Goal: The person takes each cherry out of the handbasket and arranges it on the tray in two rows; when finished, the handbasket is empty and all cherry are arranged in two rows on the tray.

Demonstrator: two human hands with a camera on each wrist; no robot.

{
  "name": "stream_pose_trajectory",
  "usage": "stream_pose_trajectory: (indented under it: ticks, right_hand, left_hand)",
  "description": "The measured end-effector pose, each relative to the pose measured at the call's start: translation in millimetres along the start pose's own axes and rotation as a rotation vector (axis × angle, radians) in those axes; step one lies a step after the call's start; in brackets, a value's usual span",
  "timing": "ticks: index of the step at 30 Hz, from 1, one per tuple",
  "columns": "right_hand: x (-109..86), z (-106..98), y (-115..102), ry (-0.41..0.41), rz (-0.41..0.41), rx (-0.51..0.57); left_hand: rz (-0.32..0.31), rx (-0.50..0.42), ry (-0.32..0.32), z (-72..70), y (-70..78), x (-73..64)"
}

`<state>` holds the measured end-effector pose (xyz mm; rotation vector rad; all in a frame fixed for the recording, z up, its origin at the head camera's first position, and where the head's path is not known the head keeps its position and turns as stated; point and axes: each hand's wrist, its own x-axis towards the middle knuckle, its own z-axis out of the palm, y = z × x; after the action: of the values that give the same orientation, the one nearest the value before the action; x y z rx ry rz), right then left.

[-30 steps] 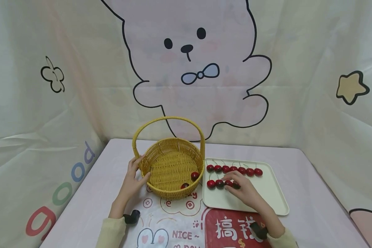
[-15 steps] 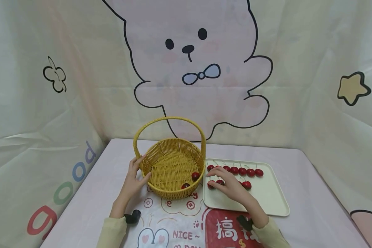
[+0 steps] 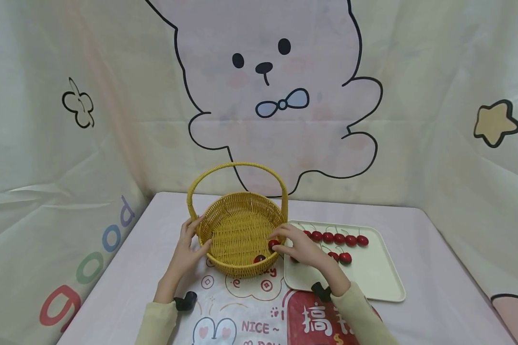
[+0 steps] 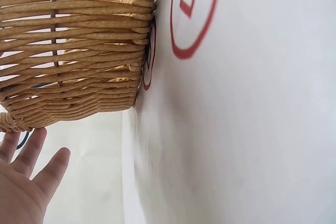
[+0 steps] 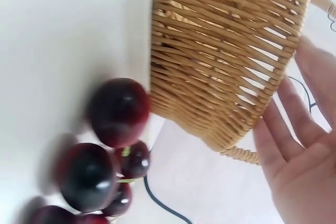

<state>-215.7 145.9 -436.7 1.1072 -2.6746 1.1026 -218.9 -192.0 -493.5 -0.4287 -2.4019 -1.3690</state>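
A round yellow wicker basket [image 3: 230, 227] with a tall hoop handle stands mid-table. My left hand [image 3: 190, 247] rests against its left rim, fingers spread near the handle's base; in the left wrist view straight fingers [image 4: 32, 148] touch the rim. My right hand [image 3: 300, 245] reaches over the right rim, thumb and forefinger close to a red cherry [image 3: 273, 245]. Whether they hold a cherry cannot be told; in the right wrist view the fingertips go behind the rim. Another cherry [image 3: 259, 258] lies inside. Beside the basket, several stemmed cherries [image 3: 339, 238] lie in two rows on a cream tray [image 3: 380, 268].
A pale cloth with printed drawings and a red panel [image 3: 315, 318] covers the table. Backdrop sheets [image 3: 259, 139] rise behind and at both sides. The tray's left edge sits close against the basket. Black wrist cameras [image 3: 321, 292] are strapped at both sleeves.
My right hand has moved left from above the tray's lower cherry row to the basket's right rim, uncovering cherries at that row's right end. My left hand has stayed at the basket.
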Motion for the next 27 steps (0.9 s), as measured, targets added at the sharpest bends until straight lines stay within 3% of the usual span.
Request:
stream_pose_trajectory:
  ticks: [4, 12, 18, 27]
  right_hand:
    - [14.9, -5, -5, -0.136, 0.052, 0.025]
    - [37.8, -2, 0, -0.318, 0.059, 0.027]
    - [50.7, 2, -1, -0.47, 0.13, 0.07]
    - [61.1, 12, -2, -0.563, 0.146, -0.021]
  left_hand:
    - [-0.005, 0.002, -0.003, -1.3, 0.4, 0.3]
    - [-0.009, -0.007, -0.014, -2.2, 2.5, 0.0]
    - [-0.013, -0.002, -0.022, -3.0, 3.6, 0.0]
    - [-0.003, -0.005, -0.021, -2.6, 2.6, 0.7]
